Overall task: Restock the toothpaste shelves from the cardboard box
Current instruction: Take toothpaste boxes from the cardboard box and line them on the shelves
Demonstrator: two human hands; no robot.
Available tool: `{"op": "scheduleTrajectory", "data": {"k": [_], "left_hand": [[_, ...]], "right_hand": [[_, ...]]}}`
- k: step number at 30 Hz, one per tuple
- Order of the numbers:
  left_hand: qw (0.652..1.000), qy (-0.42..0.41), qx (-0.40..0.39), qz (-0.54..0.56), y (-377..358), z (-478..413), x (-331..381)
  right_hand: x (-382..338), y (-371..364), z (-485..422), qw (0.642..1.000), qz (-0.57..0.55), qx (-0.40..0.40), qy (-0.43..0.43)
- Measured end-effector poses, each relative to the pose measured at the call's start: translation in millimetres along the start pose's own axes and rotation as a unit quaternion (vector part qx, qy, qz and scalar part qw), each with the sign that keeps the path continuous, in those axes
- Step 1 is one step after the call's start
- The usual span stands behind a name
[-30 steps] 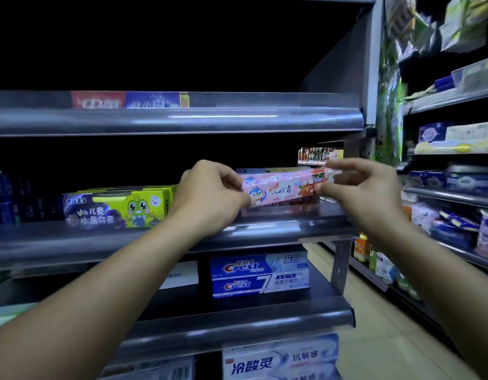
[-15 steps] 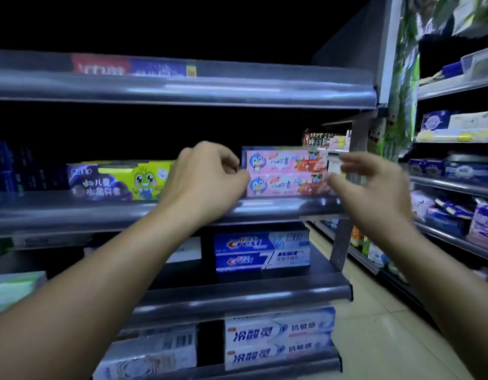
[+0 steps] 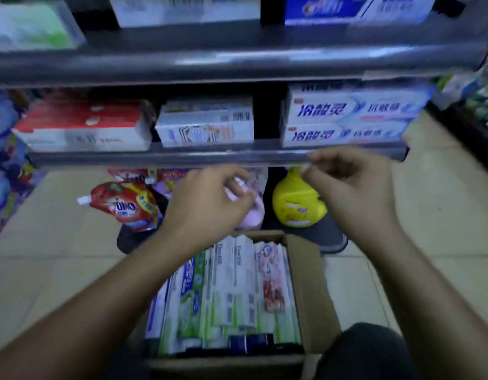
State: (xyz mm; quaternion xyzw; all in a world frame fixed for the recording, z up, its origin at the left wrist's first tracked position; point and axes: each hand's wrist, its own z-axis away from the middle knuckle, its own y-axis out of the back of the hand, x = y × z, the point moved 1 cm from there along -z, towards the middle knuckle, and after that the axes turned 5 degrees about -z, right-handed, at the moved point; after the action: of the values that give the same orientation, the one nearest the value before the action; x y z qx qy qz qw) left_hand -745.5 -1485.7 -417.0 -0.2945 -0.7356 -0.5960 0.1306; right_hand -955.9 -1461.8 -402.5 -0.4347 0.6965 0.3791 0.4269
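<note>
Left hand [image 3: 210, 207], right hand [image 3: 355, 193] loosely curled (empty) over cardboard box [image 3: 308, 275].

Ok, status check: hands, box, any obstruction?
Left hand, right hand empty, loosely curled. Cardboard box beneath them, full of toothpaste cartons. Nothing blocking the reach.

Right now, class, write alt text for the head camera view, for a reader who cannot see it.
The left hand and right hand hover empty, fingers loosely curled, above an open cardboard box packed with toothpaste cartons on the floor. Behind them a low shelf holds stacked toothpaste boxes.
</note>
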Motion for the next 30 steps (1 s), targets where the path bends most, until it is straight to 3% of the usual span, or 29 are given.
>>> {"op": "scheduleTrajectory", "data": {"k": [3, 5, 9, 12, 14, 16, 18, 25, 30], "left_hand": [[0.987, 0.049, -0.142, -0.058, -57.5, 42.5, -35.8], [0.979, 0.056, -0.184, -0.066, -91.2, 59.5, -49.0], [0.958, -0.063, -0.239, -0.143, -142.4, 52.5, -63.4], [0.916, -0.195, -0.303, -0.179, -163.8, 38.8, -65.8], [0.89, -0.24, -0.331, -0.203, -169.8, 33.6, -66.2], [0.883, -0.275, -0.324, -0.199, -169.8, 27.7, -68.0], [0.898, -0.276, -0.305, -0.158, -162.8, 22.9, -70.8], [0.965, -0.177, -0.189, -0.038, -120.4, 25.3, -90.3], [0.987, -0.108, -0.115, 0.035, -87.1, 26.0, -76.3]], "right_hand": [[65.0, -17.8, 43.5, 0.987, 0.048, -0.055, -0.143], [95.0, -23.4, 68.6, 0.968, 0.1, -0.097, -0.208], [123.7, -21.9, 97.6, 0.945, 0.175, -0.145, -0.237], [131.6, -17.7, 105.9, 0.923, 0.225, -0.17, -0.263], [131.8, -15.0, 107.3, 0.911, 0.244, -0.172, -0.283], [130.9, -13.2, 110.0, 0.909, 0.253, -0.166, -0.285], [129.7, -12.0, 112.2, 0.915, 0.249, -0.149, -0.281], [117.8, -16.4, 110.0, 0.94, 0.099, -0.071, -0.317], [95.8, -10.1, 95.2, 0.942, -0.113, 0.006, -0.316]]}}
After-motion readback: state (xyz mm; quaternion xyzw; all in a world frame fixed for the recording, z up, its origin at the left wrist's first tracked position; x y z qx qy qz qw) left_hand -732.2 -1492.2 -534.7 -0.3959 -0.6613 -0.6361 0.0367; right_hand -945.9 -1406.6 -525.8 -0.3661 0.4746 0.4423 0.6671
